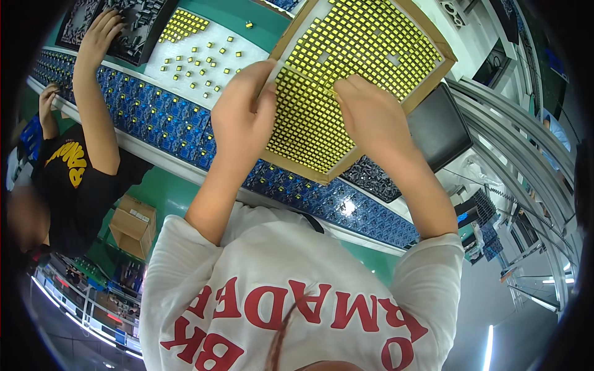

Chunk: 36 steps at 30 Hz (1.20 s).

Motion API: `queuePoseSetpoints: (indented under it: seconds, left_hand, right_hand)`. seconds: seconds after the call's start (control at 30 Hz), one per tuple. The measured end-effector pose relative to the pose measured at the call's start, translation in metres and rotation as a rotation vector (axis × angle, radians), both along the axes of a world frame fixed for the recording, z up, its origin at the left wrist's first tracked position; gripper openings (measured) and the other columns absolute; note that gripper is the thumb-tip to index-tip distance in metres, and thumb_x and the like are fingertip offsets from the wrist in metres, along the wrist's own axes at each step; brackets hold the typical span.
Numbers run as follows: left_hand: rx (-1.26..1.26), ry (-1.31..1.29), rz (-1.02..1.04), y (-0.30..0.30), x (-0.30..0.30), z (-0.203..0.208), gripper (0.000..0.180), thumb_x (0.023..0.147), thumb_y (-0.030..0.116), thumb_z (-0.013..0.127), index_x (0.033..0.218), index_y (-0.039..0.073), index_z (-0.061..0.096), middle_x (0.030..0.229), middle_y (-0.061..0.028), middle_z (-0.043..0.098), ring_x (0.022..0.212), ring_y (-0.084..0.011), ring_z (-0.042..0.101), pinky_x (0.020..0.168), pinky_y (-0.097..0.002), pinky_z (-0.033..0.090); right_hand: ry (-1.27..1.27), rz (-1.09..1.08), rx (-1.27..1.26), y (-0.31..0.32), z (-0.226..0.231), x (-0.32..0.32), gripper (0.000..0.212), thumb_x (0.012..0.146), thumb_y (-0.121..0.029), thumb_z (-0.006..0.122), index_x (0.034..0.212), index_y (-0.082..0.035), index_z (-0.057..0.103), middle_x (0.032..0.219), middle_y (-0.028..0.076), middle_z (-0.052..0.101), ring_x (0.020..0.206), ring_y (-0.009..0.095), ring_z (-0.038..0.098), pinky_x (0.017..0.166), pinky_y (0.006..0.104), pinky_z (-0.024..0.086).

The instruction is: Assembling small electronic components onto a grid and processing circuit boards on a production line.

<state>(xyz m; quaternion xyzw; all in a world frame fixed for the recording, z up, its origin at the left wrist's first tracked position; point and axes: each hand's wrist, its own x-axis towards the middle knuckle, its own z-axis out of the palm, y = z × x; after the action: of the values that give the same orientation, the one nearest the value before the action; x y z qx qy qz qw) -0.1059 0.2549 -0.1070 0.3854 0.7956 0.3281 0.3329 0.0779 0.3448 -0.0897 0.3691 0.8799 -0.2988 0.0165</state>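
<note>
A shallow cardboard box is filled with rows of small yellow-topped square components, with a few gaps among them. My left hand is at the box's left side, its thumb and fingers closed on the edge of a thin pale sheet. How far that sheet runs over the components is unclear. Over the middle of the rows, my right hand has its fingers curled together and pointing down. Whatever they pinch, if anything, is hidden.
Blue circuit boards run in a long row beneath the box. Loose yellow-topped components lie on a white foam sheet at left. A co-worker's hand reaches into a black tray. Another black tray stands at right, near dark small parts.
</note>
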Motion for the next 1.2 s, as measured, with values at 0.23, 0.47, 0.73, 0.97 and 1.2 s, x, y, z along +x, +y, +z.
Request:
queuePoseSetpoints:
  seconds: [0.23,0.47,0.73,0.97,1.2]
  left_hand:
    - [0.406,0.418,-0.588,0.008,0.012,-0.029,0.034,0.073,0.009,0.064,0.107,0.012,0.068,0.106,-0.0009,0.066,0.107,-0.0231,0.055,0.093,-0.0424,0.036]
    - [0.373,0.522,-0.614,0.000,0.011,-0.036,0.031,0.077,0.016,0.064,0.107,0.016,0.069,0.113,0.0055,0.065,0.110,-0.0185,0.053,0.098,-0.0464,0.028]
    - [0.386,0.577,-0.608,-0.002,0.010,-0.045,0.030,0.078,0.018,0.064,0.107,0.020,0.071,0.116,0.0093,0.064,0.108,-0.0168,0.053,0.101,-0.0456,0.024]
    - [0.404,0.600,-0.609,-0.004,0.006,-0.050,0.031,0.078,0.019,0.063,0.108,0.021,0.071,0.116,0.0106,0.065,0.107,-0.0158,0.053,0.101,-0.0448,0.024]
    - [0.462,0.626,-0.605,-0.004,0.006,-0.058,0.031,0.078,0.019,0.062,0.108,0.021,0.071,0.116,0.0108,0.065,0.105,-0.0156,0.054,0.100,-0.0442,0.025]
  right_hand:
    - [0.002,-0.051,0.033,-0.012,-0.011,0.002,0.004,0.087,-0.008,0.058,0.090,-0.006,0.056,0.079,0.012,0.053,0.075,0.033,0.059,0.066,0.0416,0.048]
    - [0.070,-0.109,0.038,-0.017,-0.017,0.007,0.004,0.086,-0.006,0.059,0.089,-0.006,0.056,0.079,0.011,0.052,0.073,0.033,0.059,0.064,0.0404,0.049]
    - [0.061,-0.066,0.060,-0.014,-0.018,0.002,0.005,0.085,-0.004,0.058,0.084,-0.005,0.053,0.079,0.011,0.052,0.073,0.032,0.059,0.064,0.0402,0.049]
    - [0.039,-0.048,0.050,-0.015,-0.018,0.007,0.006,0.085,-0.003,0.057,0.082,-0.004,0.052,0.078,0.012,0.052,0.073,0.032,0.059,0.064,0.0409,0.048]
    - [0.024,-0.065,0.050,-0.015,-0.016,0.004,0.005,0.085,-0.003,0.056,0.083,-0.004,0.051,0.079,0.013,0.053,0.074,0.035,0.058,0.065,0.0430,0.048]
